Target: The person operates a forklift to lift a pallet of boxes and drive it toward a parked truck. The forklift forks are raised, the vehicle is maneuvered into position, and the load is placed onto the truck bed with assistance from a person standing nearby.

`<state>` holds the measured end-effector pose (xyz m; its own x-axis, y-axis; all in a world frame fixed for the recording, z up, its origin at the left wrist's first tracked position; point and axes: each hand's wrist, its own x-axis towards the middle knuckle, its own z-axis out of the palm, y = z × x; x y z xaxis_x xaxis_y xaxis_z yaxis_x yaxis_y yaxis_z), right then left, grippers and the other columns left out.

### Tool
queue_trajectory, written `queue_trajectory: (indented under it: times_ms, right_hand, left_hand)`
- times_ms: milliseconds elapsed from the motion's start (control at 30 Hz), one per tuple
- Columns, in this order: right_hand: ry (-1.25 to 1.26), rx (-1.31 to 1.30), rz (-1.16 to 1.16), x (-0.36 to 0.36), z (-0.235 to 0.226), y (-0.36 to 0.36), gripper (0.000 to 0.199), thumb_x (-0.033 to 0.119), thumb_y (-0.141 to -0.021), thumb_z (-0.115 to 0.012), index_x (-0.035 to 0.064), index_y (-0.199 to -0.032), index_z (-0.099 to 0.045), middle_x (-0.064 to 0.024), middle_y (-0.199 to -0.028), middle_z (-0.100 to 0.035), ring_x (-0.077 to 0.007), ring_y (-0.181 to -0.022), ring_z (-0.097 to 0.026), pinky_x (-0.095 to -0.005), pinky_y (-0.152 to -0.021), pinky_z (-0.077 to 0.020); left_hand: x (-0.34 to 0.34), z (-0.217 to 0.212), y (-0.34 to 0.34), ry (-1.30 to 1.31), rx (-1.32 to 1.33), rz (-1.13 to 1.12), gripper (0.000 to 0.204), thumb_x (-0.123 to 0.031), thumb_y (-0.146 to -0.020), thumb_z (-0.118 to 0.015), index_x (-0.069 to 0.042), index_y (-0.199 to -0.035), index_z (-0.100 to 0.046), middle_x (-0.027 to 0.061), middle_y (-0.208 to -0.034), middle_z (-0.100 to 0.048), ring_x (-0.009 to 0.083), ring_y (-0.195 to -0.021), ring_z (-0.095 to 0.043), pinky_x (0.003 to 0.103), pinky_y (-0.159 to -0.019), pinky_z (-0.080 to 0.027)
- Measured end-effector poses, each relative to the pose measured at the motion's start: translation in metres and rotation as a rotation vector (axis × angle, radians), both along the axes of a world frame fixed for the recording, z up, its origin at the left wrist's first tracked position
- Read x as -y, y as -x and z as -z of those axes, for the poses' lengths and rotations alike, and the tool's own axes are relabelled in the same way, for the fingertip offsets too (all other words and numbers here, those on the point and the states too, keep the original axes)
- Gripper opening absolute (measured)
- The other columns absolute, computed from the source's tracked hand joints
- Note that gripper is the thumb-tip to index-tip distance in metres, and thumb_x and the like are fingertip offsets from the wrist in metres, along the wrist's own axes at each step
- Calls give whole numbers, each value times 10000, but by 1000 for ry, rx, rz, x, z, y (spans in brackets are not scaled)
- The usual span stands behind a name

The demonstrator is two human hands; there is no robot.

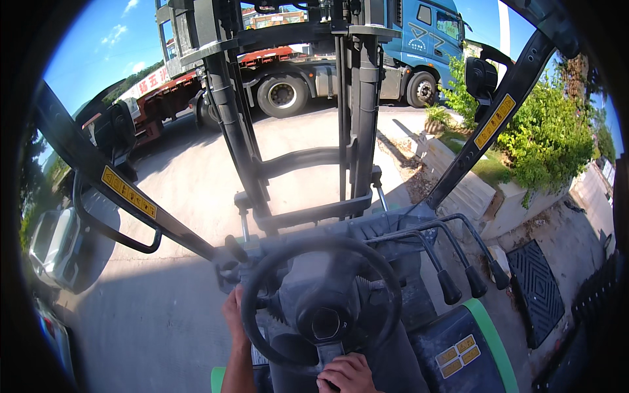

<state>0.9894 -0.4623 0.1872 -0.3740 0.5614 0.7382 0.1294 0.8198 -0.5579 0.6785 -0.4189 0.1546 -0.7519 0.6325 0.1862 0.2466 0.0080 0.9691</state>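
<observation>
In front of me is the black steering wheel (282,250) of a forklift. My right hand (346,373) is closed at the wheel's lower end, where a spoke meets the rim. A dark bit shows beneath its fingers. My left hand (236,318) is just outside the wheel's left rim with its fingers curled. What it holds, if anything, is hidden. Above it, a short dark lever (234,249) sticks up near the dashboard. Three black-knobbed control levers (473,280) stand right of the wheel, with neither hand on them.
The forklift mast (229,111) rises straight ahead. Beyond it, a blue truck (426,39) with a red flatbed trailer stands across the concrete. Green bushes (544,141) and a low wall (458,173) line the right. A light-coloured car (56,252) is at the left.
</observation>
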Motion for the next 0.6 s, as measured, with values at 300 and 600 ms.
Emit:
queue_trajectory:
  times_ms: [300,600]
  right_hand:
    - [71,-42,-134,-3,-12,29,317,154,-812,-800,58,-1094,-690,-102,-1123,-668,-316,-1077,-633,-459,-935,-508]
    - [-122,15,956,-114,18,-186,271,74,-980,-632,8,-1237,-584,-190,-1165,-638,-340,-1017,-637,-428,-906,-513]
  left_hand:
    - [0,22,23,-92,-47,76,461,-394,-1111,-484,-50,-849,-646,-30,-646,-522,70,-564,-458,287,-493,-351]
    - [-13,30,18,-219,-49,98,478,-408,-1106,-504,-44,-827,-639,-23,-597,-511,57,-549,-472,269,-479,-326]
